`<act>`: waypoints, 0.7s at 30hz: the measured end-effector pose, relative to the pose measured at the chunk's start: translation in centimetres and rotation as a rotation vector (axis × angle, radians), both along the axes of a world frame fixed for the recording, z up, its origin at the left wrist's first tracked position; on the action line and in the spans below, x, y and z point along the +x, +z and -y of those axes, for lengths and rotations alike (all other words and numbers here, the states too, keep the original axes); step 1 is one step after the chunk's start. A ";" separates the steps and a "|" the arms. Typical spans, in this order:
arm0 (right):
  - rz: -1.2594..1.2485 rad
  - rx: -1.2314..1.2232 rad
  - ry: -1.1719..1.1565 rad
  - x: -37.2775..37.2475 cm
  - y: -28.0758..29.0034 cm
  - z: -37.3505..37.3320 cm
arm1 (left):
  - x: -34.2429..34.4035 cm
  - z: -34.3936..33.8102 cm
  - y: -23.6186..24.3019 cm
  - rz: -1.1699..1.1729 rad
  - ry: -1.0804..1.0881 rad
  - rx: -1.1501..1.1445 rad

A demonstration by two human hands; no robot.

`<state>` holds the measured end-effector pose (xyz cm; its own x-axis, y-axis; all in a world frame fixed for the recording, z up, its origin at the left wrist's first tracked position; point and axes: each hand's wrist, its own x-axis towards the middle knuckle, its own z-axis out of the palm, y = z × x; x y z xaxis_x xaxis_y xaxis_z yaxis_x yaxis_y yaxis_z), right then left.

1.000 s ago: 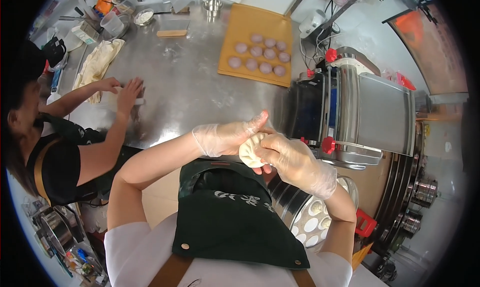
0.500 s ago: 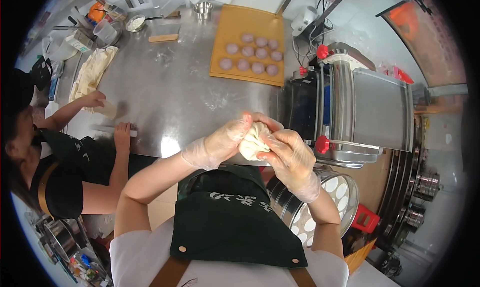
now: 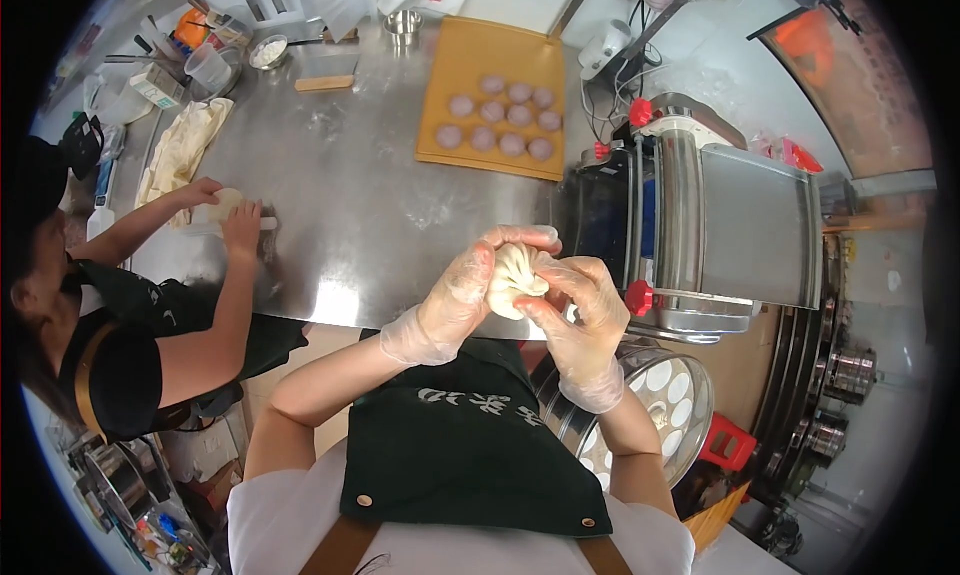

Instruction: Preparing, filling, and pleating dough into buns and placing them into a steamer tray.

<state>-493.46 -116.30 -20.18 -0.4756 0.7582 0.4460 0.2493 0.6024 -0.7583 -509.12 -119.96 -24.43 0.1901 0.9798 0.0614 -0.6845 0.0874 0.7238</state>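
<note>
A pale pleated dough bun point(image 3: 514, 281) is held between my hands, in front of my chest at the near edge of the steel table point(image 3: 370, 210). My left hand point(image 3: 462, 287), in a clear plastic glove, cups it from the left side with the fingers curled behind it. From the right, my gloved right hand point(image 3: 582, 310) pinches the gathered folds between thumb and fingers. The bun's underside is hidden in my left palm.
Several lilac balls point(image 3: 484, 138) lie on a yellow board point(image 3: 450, 65) at the back. A dough-rolling machine point(image 3: 680, 215) stands right, above a round steamer point(image 3: 708, 395) with white discs. At left, a co-worker's hands point(image 3: 240, 223) hold a flat dough round point(image 3: 226, 203).
The bun has turned a little in my hands, and its pleats now face more to the right. The co-worker's two hands have come together around a dough round.
</note>
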 end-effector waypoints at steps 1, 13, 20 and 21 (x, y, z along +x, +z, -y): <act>0.001 0.000 -0.001 0.0 0.0 -0.1 | 0.2 0.0 -0.1 -0.033 0.059 0.024; 0.220 0.263 0.441 4.1 2.5 -3.5 | -1.6 -3.4 2.4 0.113 -0.708 -0.178; -0.113 -0.131 -0.143 3.7 -1.9 -0.6 | 6.4 -0.7 -1.1 -0.056 0.283 0.044; -0.114 -0.134 -0.137 3.6 -2.1 -0.7 | 6.8 -0.9 -1.6 -0.059 0.290 0.042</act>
<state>-489.88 -115.57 -22.32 -0.3165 0.8684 0.3817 0.2295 0.4605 -0.8574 -502.31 -119.06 -26.02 -0.0927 0.9907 0.0998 -0.6335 -0.1360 0.7617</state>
